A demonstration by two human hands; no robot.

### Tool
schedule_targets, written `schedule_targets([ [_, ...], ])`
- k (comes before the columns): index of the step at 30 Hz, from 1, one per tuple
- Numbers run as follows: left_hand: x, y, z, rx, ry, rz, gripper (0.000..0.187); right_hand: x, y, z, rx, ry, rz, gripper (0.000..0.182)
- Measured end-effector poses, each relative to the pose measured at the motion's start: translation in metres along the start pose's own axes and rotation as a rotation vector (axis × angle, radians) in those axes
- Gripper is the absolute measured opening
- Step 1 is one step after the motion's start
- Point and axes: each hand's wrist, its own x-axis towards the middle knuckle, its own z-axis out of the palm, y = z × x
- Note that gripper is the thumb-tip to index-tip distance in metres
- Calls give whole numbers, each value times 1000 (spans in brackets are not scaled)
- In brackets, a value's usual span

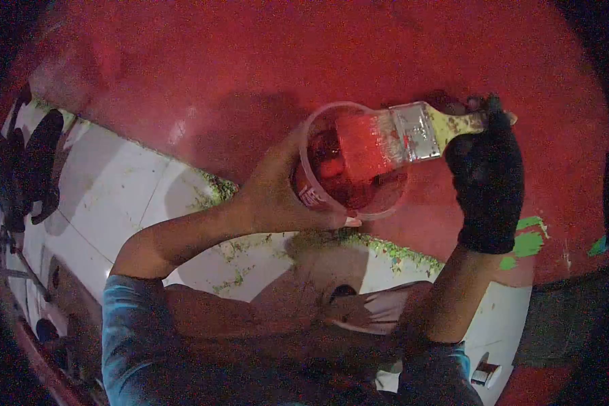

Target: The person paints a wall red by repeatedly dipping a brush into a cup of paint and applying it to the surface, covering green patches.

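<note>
My left hand (277, 193), bare, is wrapped round the side of a clear plastic cup (309, 177) with red paint inside. My right hand (486, 162) wears a black glove and grips the handle of a wide paintbrush (419, 132). The brush lies level, its bristles coated in red paint and over the cup's mouth. Its metal band is smeared with red, and its handle is yellowish and stained. Behind both hands stands a large red surface (169, 61).
Green patches (526, 242) mark the red surface at the right. Pale floor tiles (115, 183) have plant bits along the wall's foot. A small can (487, 374) is at the lower right. Dark shapes (44, 162) stand at the left.
</note>
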Motion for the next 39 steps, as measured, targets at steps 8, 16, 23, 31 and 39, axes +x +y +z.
schedule_targets([
  [8, 10, 14, -3, 42, 68, 73, 94, 15, 41, 11, 87, 26, -488, 25],
  [16, 3, 26, -20, 228, 94, 105, 94, 16, 19, 2, 1126, -377, 314, 27],
  [23, 7, 45, -21, 149, 73, -65, 91, 25, 19, 9, 1260, -292, 344, 25],
  [31, 3, 61, -24, 229, 40, -147, 88, 61, -71, -91, -237, 297, -496, 21],
  [39, 2, 53, -23, 146, -33, -162, 89, 136, -129, -163, 9, 392, -775, 20],
])
